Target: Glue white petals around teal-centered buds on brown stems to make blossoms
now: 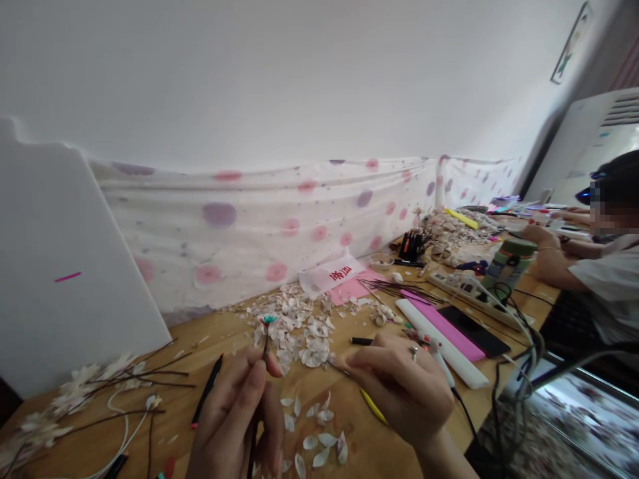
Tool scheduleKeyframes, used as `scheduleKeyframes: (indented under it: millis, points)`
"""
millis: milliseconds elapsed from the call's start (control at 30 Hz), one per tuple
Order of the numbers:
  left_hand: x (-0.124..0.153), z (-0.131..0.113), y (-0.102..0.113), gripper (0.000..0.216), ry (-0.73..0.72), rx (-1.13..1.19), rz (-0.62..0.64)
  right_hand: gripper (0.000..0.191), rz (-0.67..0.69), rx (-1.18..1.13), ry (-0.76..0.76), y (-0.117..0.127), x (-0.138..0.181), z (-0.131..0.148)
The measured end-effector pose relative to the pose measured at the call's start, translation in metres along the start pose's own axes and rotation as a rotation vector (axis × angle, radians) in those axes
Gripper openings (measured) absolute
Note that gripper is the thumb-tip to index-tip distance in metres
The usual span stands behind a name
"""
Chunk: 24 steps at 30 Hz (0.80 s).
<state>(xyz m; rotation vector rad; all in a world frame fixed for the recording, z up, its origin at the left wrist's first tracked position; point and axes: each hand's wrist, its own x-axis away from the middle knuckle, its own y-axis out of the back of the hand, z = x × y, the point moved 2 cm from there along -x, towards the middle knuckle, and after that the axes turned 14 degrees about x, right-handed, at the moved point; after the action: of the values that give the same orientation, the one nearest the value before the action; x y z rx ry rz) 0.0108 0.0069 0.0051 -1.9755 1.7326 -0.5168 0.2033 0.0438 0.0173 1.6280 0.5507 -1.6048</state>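
My left hand [242, 412] is closed around a thin dark stem [266, 342], held upright and topped by a small teal tuft [269, 320]. To the right, my right hand [399, 379] has its thumb and fingers pinched together at the edge of a pale petal cluster [315, 353]; whether anything is between the fingertips is too small to tell. Behind both hands spreads a heap of whitish petals [289, 313]. Several loose petals [322, 439] lie on the wooden table [369, 452] between my wrists.
A black pen [207, 392] lies left of my hands, near flowered stems [74, 392]. At right are a white glue gun [439, 352], a white strip [439, 342], a phone [474, 330], a power strip [469, 299] with cords, and a green bottle [509, 263]. Another person [604, 273] sits beyond.
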Motion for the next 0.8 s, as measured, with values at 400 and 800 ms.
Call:
scheduleKeyframes:
  millis: [400,800]
  points:
    - [0.000,0.000,-0.001,0.048,-0.002,-0.012,0.047,0.019,0.110,0.026,0.051,-0.001,0.002,0.007]
    - [-0.008,0.003,0.014,0.045,0.064,-0.019,0.145,0.037,0.236,0.392,-0.643,0.061,0.100,-0.045]
